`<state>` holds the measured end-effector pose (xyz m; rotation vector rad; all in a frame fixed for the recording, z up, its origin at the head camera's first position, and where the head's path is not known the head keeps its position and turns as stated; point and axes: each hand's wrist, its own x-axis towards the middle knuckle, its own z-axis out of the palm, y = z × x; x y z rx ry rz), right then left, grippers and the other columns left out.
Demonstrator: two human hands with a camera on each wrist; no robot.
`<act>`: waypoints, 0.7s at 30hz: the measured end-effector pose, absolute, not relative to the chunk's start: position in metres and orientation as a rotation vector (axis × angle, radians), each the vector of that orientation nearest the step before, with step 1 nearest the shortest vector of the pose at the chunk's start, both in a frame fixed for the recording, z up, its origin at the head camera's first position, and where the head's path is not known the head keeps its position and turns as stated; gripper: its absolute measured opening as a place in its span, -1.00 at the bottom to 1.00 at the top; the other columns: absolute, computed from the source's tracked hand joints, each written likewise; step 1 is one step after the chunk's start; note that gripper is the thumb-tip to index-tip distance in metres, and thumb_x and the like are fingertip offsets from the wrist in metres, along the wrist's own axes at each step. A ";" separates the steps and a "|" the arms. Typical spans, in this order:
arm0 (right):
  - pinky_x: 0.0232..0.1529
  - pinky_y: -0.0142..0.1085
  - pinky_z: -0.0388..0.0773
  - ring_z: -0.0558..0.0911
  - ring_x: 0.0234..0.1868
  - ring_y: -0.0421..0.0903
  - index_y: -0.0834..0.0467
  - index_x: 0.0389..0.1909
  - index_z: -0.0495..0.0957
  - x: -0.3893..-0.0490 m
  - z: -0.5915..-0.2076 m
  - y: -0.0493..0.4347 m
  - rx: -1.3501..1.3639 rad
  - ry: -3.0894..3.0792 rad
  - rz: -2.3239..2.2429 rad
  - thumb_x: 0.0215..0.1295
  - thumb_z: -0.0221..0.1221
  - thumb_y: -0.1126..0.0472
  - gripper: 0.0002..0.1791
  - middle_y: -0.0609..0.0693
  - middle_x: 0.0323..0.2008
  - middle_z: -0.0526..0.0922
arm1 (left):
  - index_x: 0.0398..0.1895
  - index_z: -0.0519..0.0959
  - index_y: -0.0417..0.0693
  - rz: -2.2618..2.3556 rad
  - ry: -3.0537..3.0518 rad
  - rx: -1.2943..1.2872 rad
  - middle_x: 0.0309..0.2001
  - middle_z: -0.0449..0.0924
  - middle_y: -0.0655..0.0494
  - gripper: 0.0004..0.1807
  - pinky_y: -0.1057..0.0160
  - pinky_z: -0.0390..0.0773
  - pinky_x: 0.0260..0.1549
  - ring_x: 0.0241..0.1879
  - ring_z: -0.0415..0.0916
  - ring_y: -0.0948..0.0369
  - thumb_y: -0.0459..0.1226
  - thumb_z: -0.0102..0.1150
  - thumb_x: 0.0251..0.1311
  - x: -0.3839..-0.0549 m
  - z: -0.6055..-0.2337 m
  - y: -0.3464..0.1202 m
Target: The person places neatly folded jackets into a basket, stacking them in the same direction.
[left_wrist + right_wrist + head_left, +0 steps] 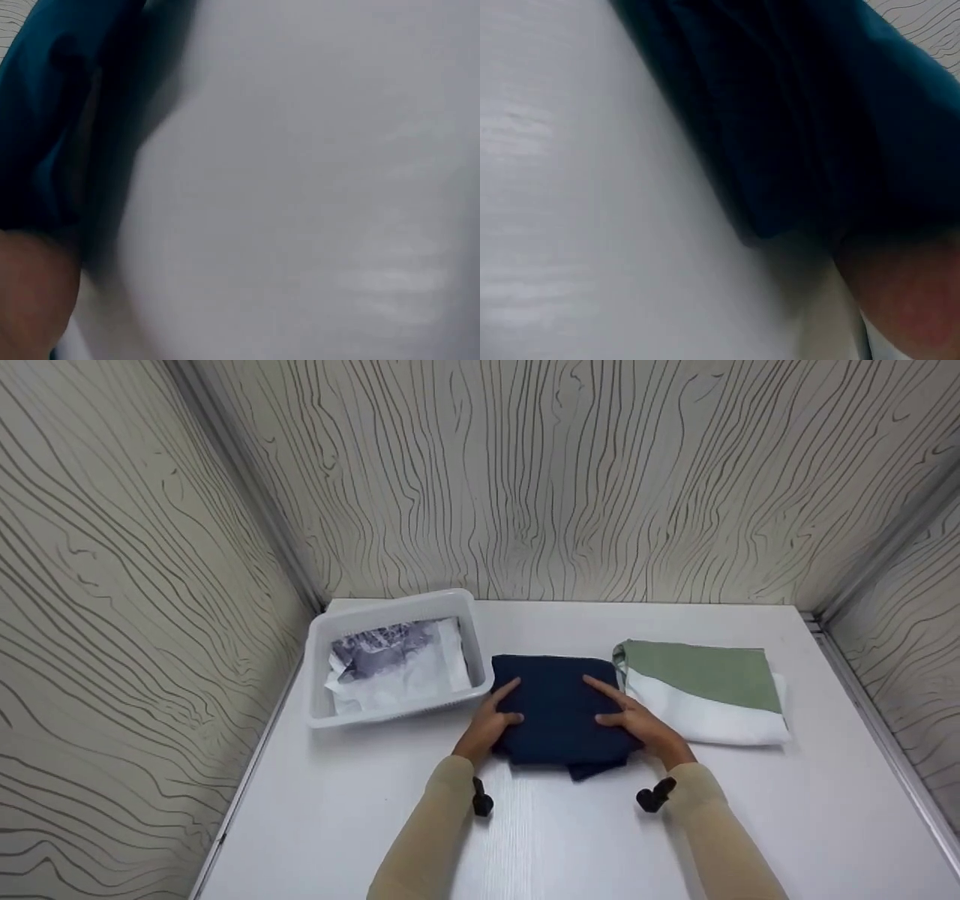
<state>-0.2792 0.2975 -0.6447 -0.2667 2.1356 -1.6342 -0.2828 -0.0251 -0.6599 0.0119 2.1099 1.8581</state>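
Navy cloth is filling the gap between basket and green cloth, table stretching in front. Left hand and right hand are gripping its sides, thumb and forefinger apart on top, other fingers hidden. A flap is poking from its folded near edge.

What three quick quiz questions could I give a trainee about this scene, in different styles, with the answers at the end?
1. True or false: only one hand touches the navy cloth.
2. Multiple choice: which colours show on the folded cloth to the right of the navy one?
A) red and yellow
B) green and white
C) black and orange
3. Short answer: which hand is nearer the white basket?

Key:
1. False; the left hand and the right hand both touch it.
2. B.
3. The left hand.
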 end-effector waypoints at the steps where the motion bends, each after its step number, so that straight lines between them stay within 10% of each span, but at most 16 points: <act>1: 0.64 0.36 -0.31 -0.29 0.75 0.27 -0.20 0.72 0.10 -0.279 -0.643 0.298 -0.270 2.132 -1.641 0.49 0.27 0.16 -0.12 0.10 0.77 -0.23 | 0.57 0.39 0.55 1.858 2.115 0.019 0.72 0.06 0.01 -0.14 -0.26 -0.06 0.65 0.71 -0.06 -0.13 -0.34 0.31 0.23 -0.282 -0.659 -0.025; 21: 0.61 0.43 -0.32 -0.28 0.75 0.29 -0.16 0.75 0.02 -0.276 -0.600 0.314 -0.295 2.226 -1.731 0.46 0.32 0.17 -0.03 0.08 0.77 -0.25 | 0.62 0.26 0.61 1.952 2.068 0.233 0.74 -0.01 0.11 -0.04 -0.26 -0.02 0.65 0.74 -0.14 -0.07 -0.22 0.49 0.23 -0.282 -0.618 -0.009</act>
